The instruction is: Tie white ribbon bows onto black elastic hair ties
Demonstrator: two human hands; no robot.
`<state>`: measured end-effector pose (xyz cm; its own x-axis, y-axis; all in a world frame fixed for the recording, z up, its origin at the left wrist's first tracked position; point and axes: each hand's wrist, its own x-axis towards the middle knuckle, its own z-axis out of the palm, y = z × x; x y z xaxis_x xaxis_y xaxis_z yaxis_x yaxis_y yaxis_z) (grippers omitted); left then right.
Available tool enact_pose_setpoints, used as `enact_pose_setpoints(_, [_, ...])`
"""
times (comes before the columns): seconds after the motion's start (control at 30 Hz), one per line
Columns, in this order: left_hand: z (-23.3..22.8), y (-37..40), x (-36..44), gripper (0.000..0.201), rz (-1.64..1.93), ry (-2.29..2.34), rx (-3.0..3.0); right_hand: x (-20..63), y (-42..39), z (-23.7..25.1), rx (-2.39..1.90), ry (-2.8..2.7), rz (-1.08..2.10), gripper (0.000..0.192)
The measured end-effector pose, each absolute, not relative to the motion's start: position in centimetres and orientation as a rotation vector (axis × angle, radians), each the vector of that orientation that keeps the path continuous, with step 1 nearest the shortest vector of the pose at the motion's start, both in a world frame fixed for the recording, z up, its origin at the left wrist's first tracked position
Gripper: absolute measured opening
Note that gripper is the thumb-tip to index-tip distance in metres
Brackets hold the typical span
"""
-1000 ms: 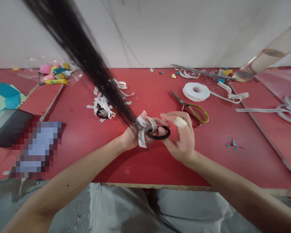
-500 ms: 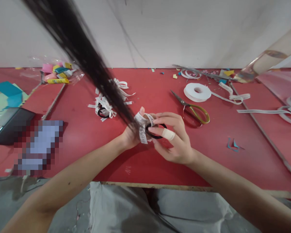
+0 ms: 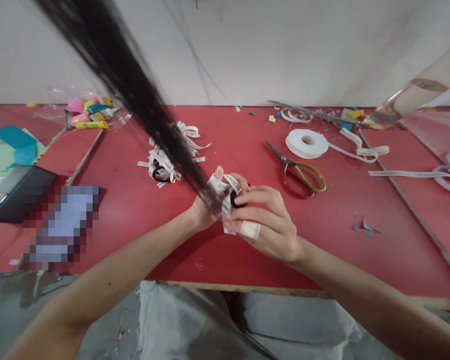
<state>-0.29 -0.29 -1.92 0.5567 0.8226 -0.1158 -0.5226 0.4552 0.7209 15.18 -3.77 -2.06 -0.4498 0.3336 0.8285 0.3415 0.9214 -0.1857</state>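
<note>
Above the front of the red table, my left hand (image 3: 206, 207) is closed on a white printed ribbon (image 3: 218, 185), which loops around its raised thumb. Part of that hand is hidden by a dark strand of hair hanging before the camera. My right hand (image 3: 270, 217), a beige bandage on one finger, pinches a black hair tie (image 3: 240, 199) from the right. Its lower fingers touch the ribbon's hanging end (image 3: 228, 222). Ribbon and hair tie meet between the hands; whether they are knotted I cannot tell.
Scissors (image 3: 300, 172) and a white ribbon roll (image 3: 306, 143) lie right of the hands. Back left is a pile of ribboned hair ties (image 3: 163, 165). A phone (image 3: 65, 220), a black wallet-like case (image 3: 20, 192) and bagged colourful items (image 3: 92, 114) occupy the left. A clear tube (image 3: 408, 100) leans back right.
My right hand has turned and moved slightly down. Its fingers have gone from spreading inside the hair tie to pinching it and the ribbon end. My left hand stays nearly in place.
</note>
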Motion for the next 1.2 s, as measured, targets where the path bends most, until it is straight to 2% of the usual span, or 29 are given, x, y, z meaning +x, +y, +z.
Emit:
enact_pose_setpoints(0.13, [-1.9, 0.0, -0.6, 0.057, 0.983, 0.451, 0.732, 15.4, -4.6, -1.3, -0.408, -2.165, -0.099, 0.017])
enact_pose_setpoints(0.33, [-2.1, 0.4, -0.7, 0.057, 1.037, 0.461, 0.781, 14.7, -4.3, -2.2, -0.381, -2.217, 0.356, 0.013])
enact_pose_setpoints(0.53, [-2.1, 0.5, -0.7, 0.055, 1.147, 0.587, 0.927, 14.3, -4.4, -2.1, -0.273, -2.105, 0.558, 0.014])
enact_pose_setpoints(0.87, [-1.9, 0.9, -1.1, 0.066, 1.164, 0.709, 1.319, 14.7, -4.8, -1.4, -0.198, -2.197, 0.572, 0.013])
enact_pose_setpoints(1.07, [-2.3, 1.9, -3.1, 0.078, 1.225, 0.966, 1.993, 14.8, -4.8, -1.5, -0.177, -2.208, 0.616, 0.01])
enact_pose_setpoints(1.2, [-2.0, 2.9, -4.6, 0.088, 1.064, 1.119, 2.565, 15.1, -4.8, -1.5, -0.182, -2.225, 0.607, 0.009])
